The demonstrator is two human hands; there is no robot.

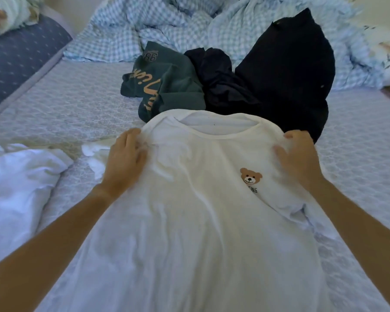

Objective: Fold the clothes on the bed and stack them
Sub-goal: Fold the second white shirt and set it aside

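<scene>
Two hands on shoulders | white T-shirt (189,210) flat, wrinkled | bear print (250,176)

Soft, even daylight fills the scene, cool and bluish, with no hard shadows. The white T-shirt (189,199) is the brightest area and nearly washes out along its upper chest, so its folds read only as faint grey ripples. The black garment (291,70) is crushed to near-solid dark, with almost no fold detail. The white cloth (16,188) at the left takes a blue tint. The wide-angle lens bends the bed (65,104) edges outward and stretches both forearms toward the lower corners. The far corners look soft and smeared, especially upper left. The left hand (125,158) shows slight motion blur at its fingertips.
</scene>
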